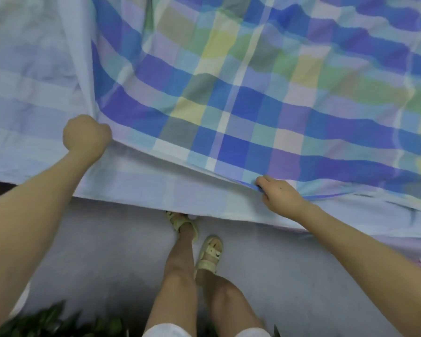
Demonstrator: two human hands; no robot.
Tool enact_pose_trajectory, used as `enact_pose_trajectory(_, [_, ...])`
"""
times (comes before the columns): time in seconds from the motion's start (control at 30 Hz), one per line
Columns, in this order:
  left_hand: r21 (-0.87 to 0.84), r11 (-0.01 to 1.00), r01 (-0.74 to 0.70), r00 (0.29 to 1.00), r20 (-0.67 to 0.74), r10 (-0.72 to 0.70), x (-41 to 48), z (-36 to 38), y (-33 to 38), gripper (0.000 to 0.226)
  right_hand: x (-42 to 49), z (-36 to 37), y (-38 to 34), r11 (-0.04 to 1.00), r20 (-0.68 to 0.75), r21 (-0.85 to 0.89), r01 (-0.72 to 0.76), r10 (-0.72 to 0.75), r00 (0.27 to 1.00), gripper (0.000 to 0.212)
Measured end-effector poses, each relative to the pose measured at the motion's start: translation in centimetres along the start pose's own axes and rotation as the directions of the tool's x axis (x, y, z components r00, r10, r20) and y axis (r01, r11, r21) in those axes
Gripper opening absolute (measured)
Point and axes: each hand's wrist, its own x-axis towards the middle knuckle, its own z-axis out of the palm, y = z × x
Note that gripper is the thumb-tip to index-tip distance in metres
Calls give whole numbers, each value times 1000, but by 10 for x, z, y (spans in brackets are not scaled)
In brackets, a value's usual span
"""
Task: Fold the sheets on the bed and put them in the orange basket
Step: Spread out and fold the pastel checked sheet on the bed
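Both arms reach forward over the plaid sheet (253, 93): left hand (85, 136) fisted on its bunched fold, right hand (278, 194) pinching its near edge, well apart.

A wrinkled plaid sheet (229, 98) in blue, purple, yellow and green is spread from 12 to 3 o'clock; its paler face is shown at 9 o'clock and along the near edge.
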Motion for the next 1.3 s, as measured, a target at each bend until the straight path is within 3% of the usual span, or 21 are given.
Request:
enact_pose_trajectory(0.3, [-111,984,141,983,133,-126,-74,5,-53,36,-77,16,-11,994,120,-29,110,-106,987,36])
enact_pose_trajectory(0.57, [-159,965,210,936,317,-151,-90,43,-66,46,-46,57,-10,988,250,-149,-29,66,966,34])
enact_pose_trajectory(0.7, [-230,961,154,934,352,-65,-74,32,-64,54,-6,35,-36,984,189,-180,-12,46,981,26])
enact_pose_trajectory(0.83, [-304,937,169,945,321,-66,-51,12,-73,50,52,-4,-89,1000,98,-23,-3,5,995,25])
enact_pose_trajectory(1.0, [-372,912,173,962,261,-76,-15,-12,-84,29,131,-44,-180,967,-94,252,43,-20,995,20])
enact_pose_trajectory(1.17, [-469,872,138,979,197,-48,50,-41,-110,18,218,-71,-285,896,-158,445,20,56,986,21])
enact_pose_trajectory(1.3, [-557,826,86,982,186,23,108,-65,-141,14,297,-79,-345,767,-132,630,-120,258,957,25])
